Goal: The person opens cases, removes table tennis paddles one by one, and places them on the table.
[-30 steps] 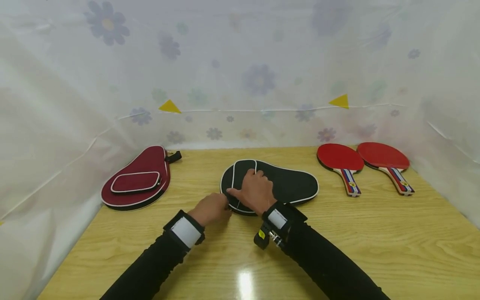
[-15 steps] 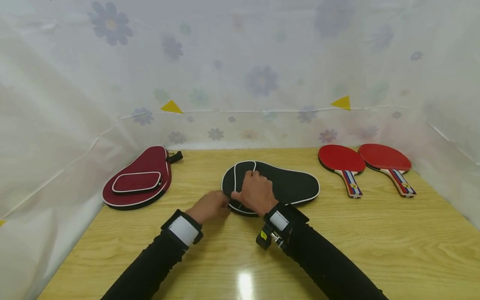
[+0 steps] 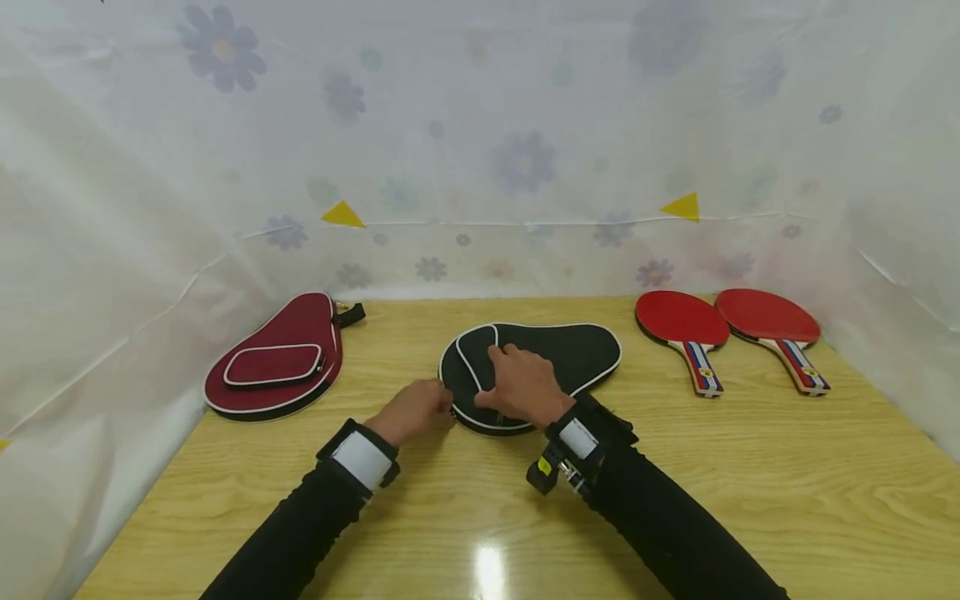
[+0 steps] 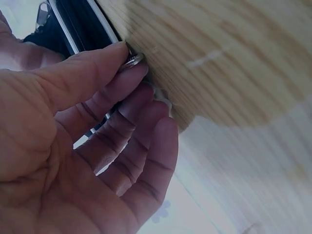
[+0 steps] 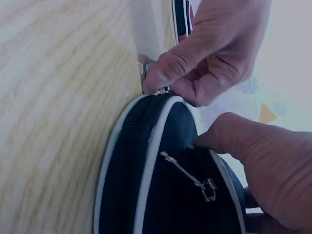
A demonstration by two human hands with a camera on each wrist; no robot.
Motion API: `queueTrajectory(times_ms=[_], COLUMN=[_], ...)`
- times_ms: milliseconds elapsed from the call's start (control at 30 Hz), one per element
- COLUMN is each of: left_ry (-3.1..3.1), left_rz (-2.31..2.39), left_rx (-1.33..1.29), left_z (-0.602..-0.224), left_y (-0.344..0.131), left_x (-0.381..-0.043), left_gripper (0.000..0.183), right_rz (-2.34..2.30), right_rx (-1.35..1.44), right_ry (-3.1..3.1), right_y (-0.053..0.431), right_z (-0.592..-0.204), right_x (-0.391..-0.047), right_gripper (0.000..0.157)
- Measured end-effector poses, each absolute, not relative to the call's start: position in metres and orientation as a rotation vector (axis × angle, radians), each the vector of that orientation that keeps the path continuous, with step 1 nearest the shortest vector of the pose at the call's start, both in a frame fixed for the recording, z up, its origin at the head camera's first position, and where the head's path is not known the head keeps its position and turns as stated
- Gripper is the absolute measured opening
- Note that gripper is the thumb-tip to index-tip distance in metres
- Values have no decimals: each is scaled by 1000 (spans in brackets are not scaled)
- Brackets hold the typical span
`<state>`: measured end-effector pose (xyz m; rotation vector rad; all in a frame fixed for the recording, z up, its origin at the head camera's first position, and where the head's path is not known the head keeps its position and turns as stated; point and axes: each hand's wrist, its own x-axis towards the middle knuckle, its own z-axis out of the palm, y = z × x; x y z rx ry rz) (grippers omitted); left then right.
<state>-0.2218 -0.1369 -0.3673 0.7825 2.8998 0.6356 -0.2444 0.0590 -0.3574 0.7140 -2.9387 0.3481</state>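
Observation:
A black table tennis bat case [image 3: 573,348] with white piping lies on the table, its narrow end to the right. My left hand [image 3: 415,412] is at the case's rounded left edge. Thumb and forefinger pinch the metal zipper pull [image 4: 132,62], as the left wrist view shows; the other fingers are bent loosely. My right hand [image 3: 528,387] grips the case's front over the pocket, thumb [image 5: 226,134] at the pocket's edge and fingers partly hidden behind. A second metal zipper pull [image 5: 187,173] hangs free on the pocket side.
A dark red bat case [image 3: 281,333] with a small pocket and black strap lies at the back left. Two red table tennis bats [image 3: 681,317] lie at the back right, handles toward me. A flowered white sheet [image 3: 480,150] encloses the wooden table [image 3: 750,483].
The black case has turned slightly, its narrow end moving left and back, and its pocket piping has shifted. My right hand has moved a little right; my left hand has shifted slightly left.

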Motion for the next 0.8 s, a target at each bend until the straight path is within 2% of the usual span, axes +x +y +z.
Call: queueTrajectory(times_ms=[200,800], left_ry=[2914,2907], left_rz=[642,639], left_rx=[766,729], left_z=[-368,-370], left_y=[-139,-143], left_x=[-223,-225], left_gripper=[29,30], right_rz=[380,449], right_rx=[787,1128], right_ry=[-3031,-3068], right_y=[68,94], right_z=[-352,-341], right_x=[-247,-263], right_gripper=[72,67])
